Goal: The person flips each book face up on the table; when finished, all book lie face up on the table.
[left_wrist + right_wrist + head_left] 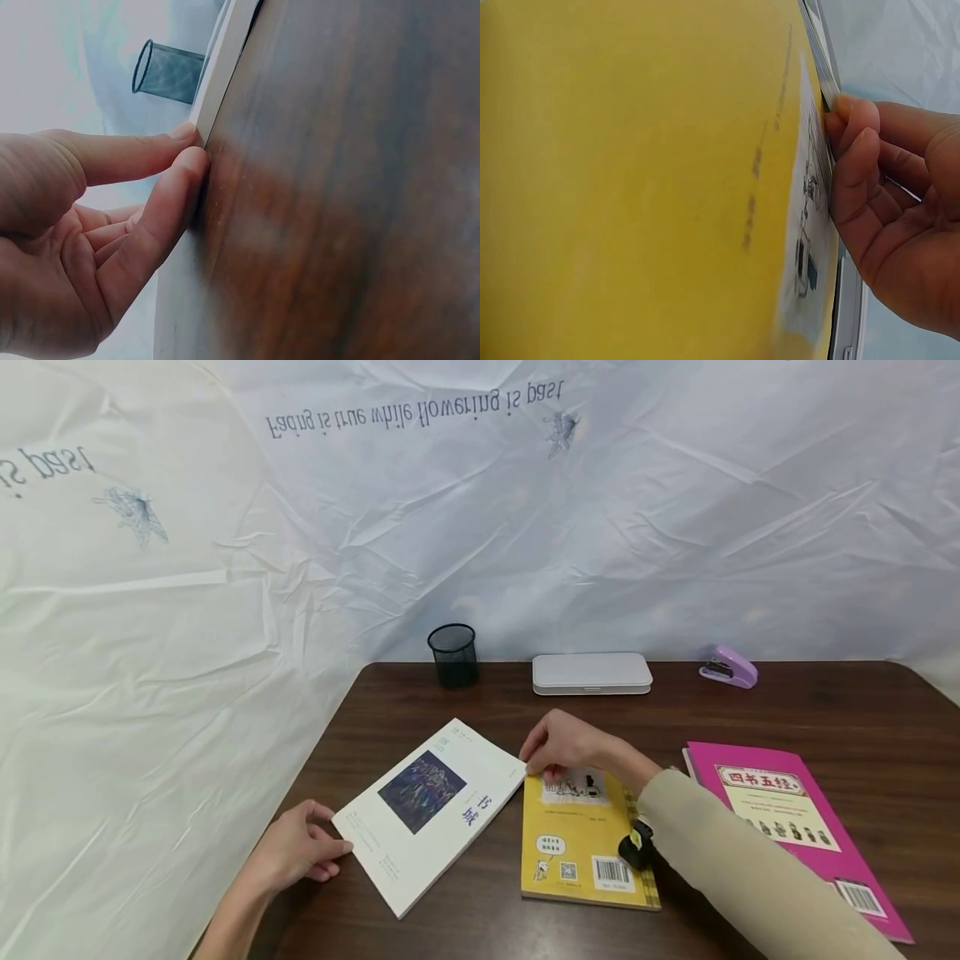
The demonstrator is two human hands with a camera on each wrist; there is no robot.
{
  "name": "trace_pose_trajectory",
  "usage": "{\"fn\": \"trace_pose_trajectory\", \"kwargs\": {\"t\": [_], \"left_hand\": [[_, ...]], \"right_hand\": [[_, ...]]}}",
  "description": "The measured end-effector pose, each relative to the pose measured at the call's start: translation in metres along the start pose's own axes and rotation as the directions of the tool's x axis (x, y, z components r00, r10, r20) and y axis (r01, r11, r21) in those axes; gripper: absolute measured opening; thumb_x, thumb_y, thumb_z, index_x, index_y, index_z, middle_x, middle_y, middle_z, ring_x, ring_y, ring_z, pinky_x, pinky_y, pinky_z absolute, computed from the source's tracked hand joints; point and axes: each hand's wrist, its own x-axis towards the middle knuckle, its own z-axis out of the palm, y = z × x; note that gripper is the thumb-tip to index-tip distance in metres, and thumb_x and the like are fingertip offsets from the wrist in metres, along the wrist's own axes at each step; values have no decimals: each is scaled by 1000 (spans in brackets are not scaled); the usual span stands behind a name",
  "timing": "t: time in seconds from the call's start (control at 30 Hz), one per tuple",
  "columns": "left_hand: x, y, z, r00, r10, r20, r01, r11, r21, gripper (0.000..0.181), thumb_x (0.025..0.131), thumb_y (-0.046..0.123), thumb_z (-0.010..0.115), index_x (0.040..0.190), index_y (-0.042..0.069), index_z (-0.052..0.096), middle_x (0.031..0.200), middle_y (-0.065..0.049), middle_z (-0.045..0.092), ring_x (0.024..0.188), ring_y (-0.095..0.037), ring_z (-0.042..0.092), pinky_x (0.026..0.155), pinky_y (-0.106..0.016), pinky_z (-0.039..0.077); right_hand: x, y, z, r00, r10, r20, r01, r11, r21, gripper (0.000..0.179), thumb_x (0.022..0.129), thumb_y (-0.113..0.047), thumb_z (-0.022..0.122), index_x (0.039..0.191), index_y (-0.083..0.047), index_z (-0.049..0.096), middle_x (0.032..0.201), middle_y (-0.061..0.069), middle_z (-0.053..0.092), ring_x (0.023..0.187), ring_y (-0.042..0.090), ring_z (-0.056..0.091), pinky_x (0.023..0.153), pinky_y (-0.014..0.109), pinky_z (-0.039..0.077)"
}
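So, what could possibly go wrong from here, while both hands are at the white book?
The left hand and right hand hold the white book only near its edges, so it might slip or twist. The right hand is also at the far end of the yellow book and could nudge it. In the head view, the right sleeve overlaps the pink book, so it might brush that.

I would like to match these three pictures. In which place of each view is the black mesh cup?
Head: black mesh cup just left of centre, near the table's far edge.
Left wrist: the cup is upper left, appearing sideways, partly behind the white book's edge.
Right wrist: not in it.
Landmark shared by head and left wrist: the white book, pinched by the left hand.
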Motion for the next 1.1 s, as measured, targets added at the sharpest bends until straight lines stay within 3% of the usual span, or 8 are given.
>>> {"fn": "trace_pose_trajectory", "kwargs": {"t": [0.43,0.77,1.0,1.1], "left_hand": [[-4,-3,-1,1000,-10,-19,11,1000,27,57,84,2,85,125,-11,48,77,-13,68,57,-20,70,54,-36,63],[-8,-5,0,999,-22,-32,23,999,42,55,84,3,85,122,-9,47,73,-13,68,56,-20,70,54,-37,62],[-11,-6,0,999,-24,-38,25,999,31,53,84,3,84,121,-9,47,72,-12,69,56,-21,69,53,-37,62],[-11,-6,-1,999,-26,-39,28,999,30,52,85,2,84,120,-9,47,72,-12,69,55,-20,69,52,-36,62]], "right_hand": [[13,-8,1,999,-37,-39,34,995,-89,9,93,-5,79,101,-8,82,79,6,74,50,11,58,52,21,50],[28,-10,3,999,-41,-34,36,991,-131,9,93,-4,77,97,-10,82,90,6,72,56,14,51,51,22,42],[39,-8,5,996,-63,-58,49,974,-221,8,92,-6,79,96,-12,83,97,3,76,84,18,63,78,27,52],[42,-8,6,996,-51,-73,34,975,-218,8,91,-6,80,96,-12,83,96,3,76,85,18,64,78,27,53]]}}
